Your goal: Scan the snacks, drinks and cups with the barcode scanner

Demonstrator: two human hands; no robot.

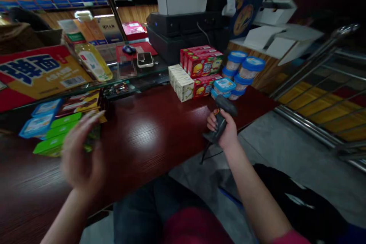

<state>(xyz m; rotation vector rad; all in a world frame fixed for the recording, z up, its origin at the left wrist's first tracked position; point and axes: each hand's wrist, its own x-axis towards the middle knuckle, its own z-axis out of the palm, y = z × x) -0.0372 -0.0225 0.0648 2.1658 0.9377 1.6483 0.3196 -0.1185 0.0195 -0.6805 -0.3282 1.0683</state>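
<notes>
My right hand [224,129] is closed round a dark handheld barcode scanner [224,112] held over the front edge of the dark red wooden counter [148,129], with its cable hanging below. My left hand [81,150] is blurred by motion above the counter's left part, fingers stretched out, holding nothing that I can see. Just beyond it lie green packets [58,133] and blue packets [41,118]. Ahead of the scanner stand white cartons [181,84], red boxes [204,65] and blue-lidded tubs [243,68].
A phone [145,60] and a computer mouse [128,49] lie on the glass shelf behind the counter, near an oil bottle [93,61] and a large red-and-yellow box [40,72]. A black register [183,30] stands at the back. A metal railing [323,80] runs at right.
</notes>
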